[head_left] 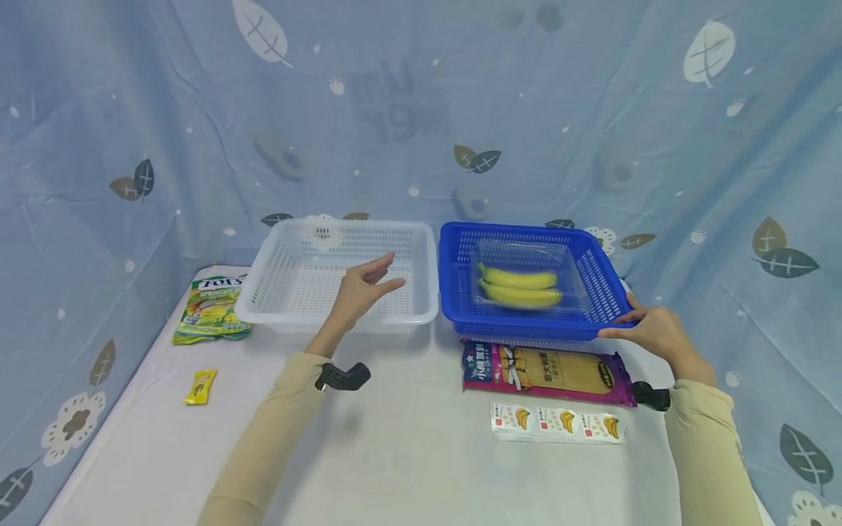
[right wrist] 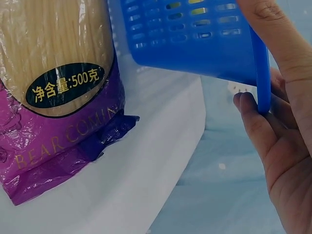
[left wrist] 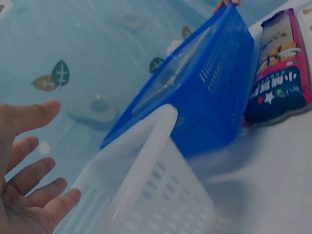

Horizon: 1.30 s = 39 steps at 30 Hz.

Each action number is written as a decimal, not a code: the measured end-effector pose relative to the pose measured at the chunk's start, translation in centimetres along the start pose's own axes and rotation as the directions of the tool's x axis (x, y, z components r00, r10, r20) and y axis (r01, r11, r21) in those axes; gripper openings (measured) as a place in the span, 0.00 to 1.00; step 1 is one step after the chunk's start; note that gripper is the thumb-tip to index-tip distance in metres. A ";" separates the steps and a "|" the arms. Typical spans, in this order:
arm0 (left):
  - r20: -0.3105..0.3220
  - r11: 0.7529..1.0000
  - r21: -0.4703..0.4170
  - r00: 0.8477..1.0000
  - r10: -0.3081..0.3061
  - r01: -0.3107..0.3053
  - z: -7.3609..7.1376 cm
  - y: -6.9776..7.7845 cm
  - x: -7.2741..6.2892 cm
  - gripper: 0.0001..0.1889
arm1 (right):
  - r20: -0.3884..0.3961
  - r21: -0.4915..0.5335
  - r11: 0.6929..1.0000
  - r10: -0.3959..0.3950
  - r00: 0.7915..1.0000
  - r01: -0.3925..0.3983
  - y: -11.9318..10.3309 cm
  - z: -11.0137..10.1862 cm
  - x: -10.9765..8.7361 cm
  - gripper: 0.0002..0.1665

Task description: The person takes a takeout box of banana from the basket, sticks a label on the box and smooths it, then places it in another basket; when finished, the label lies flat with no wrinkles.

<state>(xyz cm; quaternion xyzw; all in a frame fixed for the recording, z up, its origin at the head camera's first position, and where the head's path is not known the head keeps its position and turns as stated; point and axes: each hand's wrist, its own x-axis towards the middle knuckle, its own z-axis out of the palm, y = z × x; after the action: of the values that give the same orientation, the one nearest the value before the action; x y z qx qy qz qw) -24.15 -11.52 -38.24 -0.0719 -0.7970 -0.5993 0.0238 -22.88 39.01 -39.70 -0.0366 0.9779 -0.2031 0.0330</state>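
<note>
My right hand [head_left: 661, 336] grips the blue basket [head_left: 513, 326] by its rim at the front right corner. In the right wrist view the thumb lies on one side of that rim and the fingers on the other. Inside the basket is a clear plastic tray [head_left: 571, 294] with two yellow bananas [head_left: 521, 296]. Over the white basket [head_left: 408, 319] hovers my left hand [head_left: 358, 292], holding nothing, its fingers and thumb spread apart in the left wrist view. The two baskets stand side by side.
In front of the blue basket lie a noodle packet [head_left: 566, 371] and a strip of banana-printed labels [head_left: 555, 424]. A green FOX'S candy bag [head_left: 212, 310] sits left of the white basket, with a small yellow packet [head_left: 200, 387] nearer. A blue leaf-patterned curtain [head_left: 408, 109] encloses the table.
</note>
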 end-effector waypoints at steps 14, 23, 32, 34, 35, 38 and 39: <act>0.107 0.967 -0.235 0.991 -0.075 0.098 4.4 1.3 1.7 0.24 | 0.017 0.026 0.999 0.020 1.000 -0.020 -0.4 0.3 0.5 0.44; 0.138 0.939 -0.285 0.977 -0.160 0.194 7.1 2.4 3.0 0.25 | -0.022 0.008 1.000 -0.002 1.000 0.002 -0.1 0.2 0.6 0.44; 0.148 0.931 -0.283 0.969 -0.197 0.233 10.4 3.0 3.3 0.25 | -0.026 0.024 1.000 0.003 1.000 -0.002 0.1 0.0 0.3 0.43; 0.132 0.941 -0.264 0.974 -0.184 0.213 11.3 2.9 3.3 0.25 | -0.028 0.023 1.000 0.008 1.000 -0.007 0.1 0.0 0.1 0.43; 0.124 0.947 -0.253 0.977 -0.172 0.199 11.7 2.8 3.3 0.25 | -0.025 0.024 1.000 0.013 1.000 -0.013 0.1 0.0 0.1 0.43; 0.109 0.957 -0.221 0.980 -0.165 0.186 13.0 2.7 3.2 0.25 | -0.014 0.026 0.999 0.025 1.000 -0.025 0.1 0.0 -0.1 0.43; 0.102 0.960 -0.210 0.980 -0.168 0.186 13.4 2.6 3.1 0.25 | -0.011 0.025 0.999 0.027 1.000 -0.027 0.1 0.0 -0.1 0.43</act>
<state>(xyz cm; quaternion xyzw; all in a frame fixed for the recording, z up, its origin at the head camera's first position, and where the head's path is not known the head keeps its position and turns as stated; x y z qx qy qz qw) -26.21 2.25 -39.13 -0.0274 -0.7297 -0.6795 -0.0714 -22.83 39.14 -39.74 -0.0219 0.9758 -0.2152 0.0304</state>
